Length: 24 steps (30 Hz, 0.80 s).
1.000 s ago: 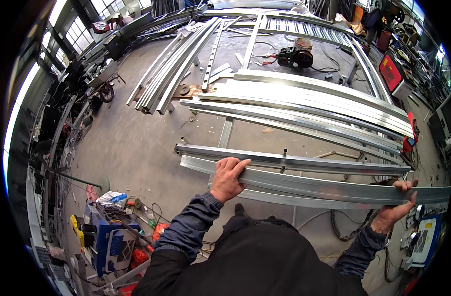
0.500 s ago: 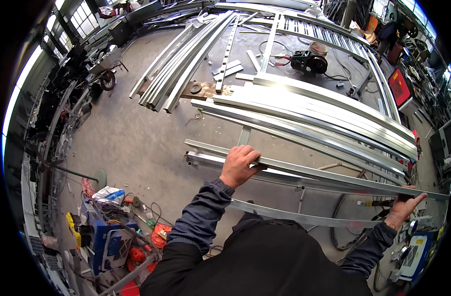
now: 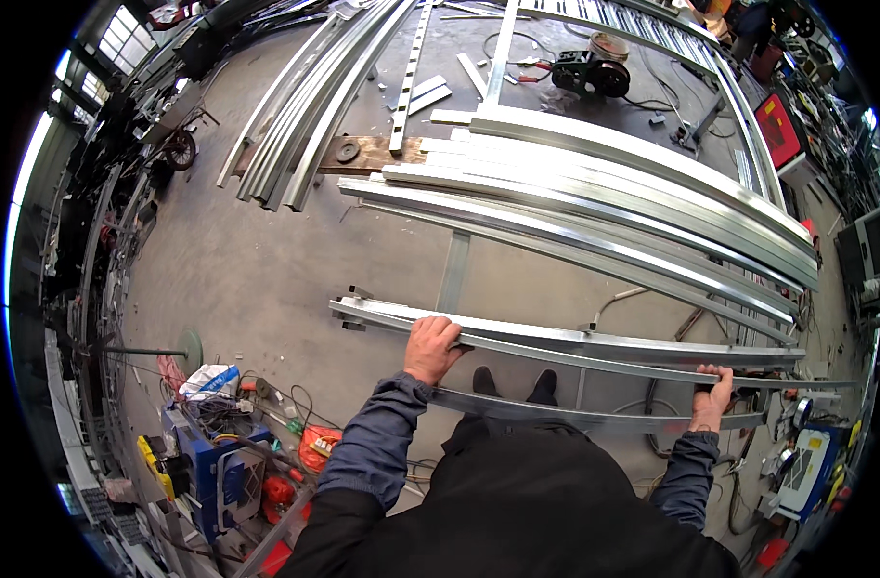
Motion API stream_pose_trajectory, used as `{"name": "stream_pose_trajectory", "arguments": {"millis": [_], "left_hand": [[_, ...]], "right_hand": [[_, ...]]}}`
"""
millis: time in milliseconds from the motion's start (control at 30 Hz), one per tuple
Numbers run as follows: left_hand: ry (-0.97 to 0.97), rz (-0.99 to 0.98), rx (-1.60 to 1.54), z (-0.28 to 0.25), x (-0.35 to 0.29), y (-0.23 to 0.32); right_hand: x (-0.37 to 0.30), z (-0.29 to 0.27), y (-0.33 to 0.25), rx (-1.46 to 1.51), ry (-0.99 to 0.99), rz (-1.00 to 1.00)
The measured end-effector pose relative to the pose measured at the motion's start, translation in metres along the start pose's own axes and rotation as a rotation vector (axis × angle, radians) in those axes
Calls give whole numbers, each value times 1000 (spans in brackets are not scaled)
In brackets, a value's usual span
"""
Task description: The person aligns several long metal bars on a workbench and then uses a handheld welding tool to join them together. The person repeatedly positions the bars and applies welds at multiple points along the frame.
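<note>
A long, thin silvery metal bar (image 3: 575,359) runs crosswise in front of my body. My left hand (image 3: 433,349) is closed over it toward its left end, and my right hand (image 3: 714,393) grips it farther right, fingers curled over the top. Just beyond it lies a metal rail (image 3: 652,343), very near or touching the bar at the left end. Closer to me is another metal rail (image 3: 594,418), with a thin crosspiece between. Both my shoes show below the bar. My palms and thumbs are partly hidden.
Several silvery tubes (image 3: 594,207) lie side by side beyond the rails; another bundle (image 3: 310,125) rests on a wooden plank at far left. A blue machine (image 3: 204,472) with cables stands near left, a blue-and-white machine (image 3: 808,472) near right. Hoses cross the floor.
The bar has come down toward the rails and shifted left. My right hand has moved left and now curls over the bar instead of lying stretched out beneath it. The view has tilted.
</note>
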State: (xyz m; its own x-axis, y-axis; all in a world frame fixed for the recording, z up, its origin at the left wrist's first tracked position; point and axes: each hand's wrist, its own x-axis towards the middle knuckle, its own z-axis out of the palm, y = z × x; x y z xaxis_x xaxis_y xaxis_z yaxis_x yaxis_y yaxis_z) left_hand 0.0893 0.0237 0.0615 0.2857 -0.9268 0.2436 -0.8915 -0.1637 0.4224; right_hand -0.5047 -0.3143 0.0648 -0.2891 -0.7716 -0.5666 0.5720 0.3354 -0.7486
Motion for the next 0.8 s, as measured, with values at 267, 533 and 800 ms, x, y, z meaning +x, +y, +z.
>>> {"name": "stream_pose_trajectory", "arguments": {"millis": [267,533,800], "left_hand": [[-62,-66,13,33,-2,3],[-84,-114,56,39,-5,-10],[-143,-162,39,71,-28,-26]], "right_hand": [[11,12,29,-17,16,3],[10,29,58,-113,-21,84],[22,20,76,-384,-26,61]]}}
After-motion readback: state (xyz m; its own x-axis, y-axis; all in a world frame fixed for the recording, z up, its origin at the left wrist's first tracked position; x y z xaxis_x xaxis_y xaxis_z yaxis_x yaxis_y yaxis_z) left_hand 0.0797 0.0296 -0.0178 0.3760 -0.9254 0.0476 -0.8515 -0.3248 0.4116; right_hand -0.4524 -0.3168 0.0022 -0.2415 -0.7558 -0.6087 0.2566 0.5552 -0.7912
